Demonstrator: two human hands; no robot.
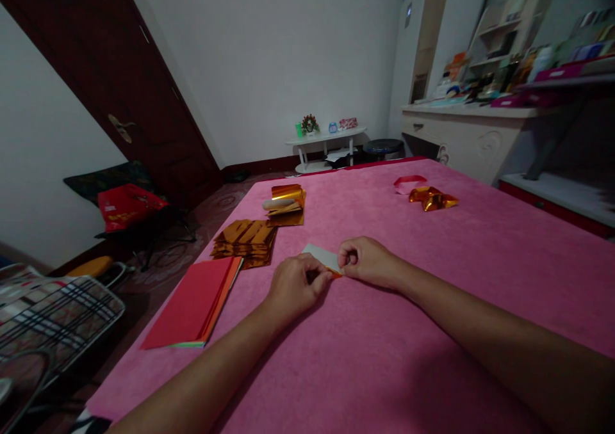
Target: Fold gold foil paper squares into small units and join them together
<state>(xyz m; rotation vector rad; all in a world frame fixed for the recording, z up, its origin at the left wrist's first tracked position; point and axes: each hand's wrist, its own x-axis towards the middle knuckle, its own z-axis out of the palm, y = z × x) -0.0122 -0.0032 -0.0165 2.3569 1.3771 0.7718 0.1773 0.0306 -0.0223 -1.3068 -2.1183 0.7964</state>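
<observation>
Between my hands a small sheet of paper lies on the pink tabletop, pale on the face that shows, with a gold strip along its near edge. My left hand pinches that near edge between thumb and fingers. On the other side, my right hand has its fingertips closed on the sheet's right corner. Left of the hands sits a stack of folded gold paper. Behind it is a pile of gold foil sheets with a greyish oblong object on top.
Red and coloured paper sheets lie at the table's left edge. A folded gold foil piece and a pink paper ring rest at the far right. Beyond stand a low white shelf, a stool and a cluttered dresser.
</observation>
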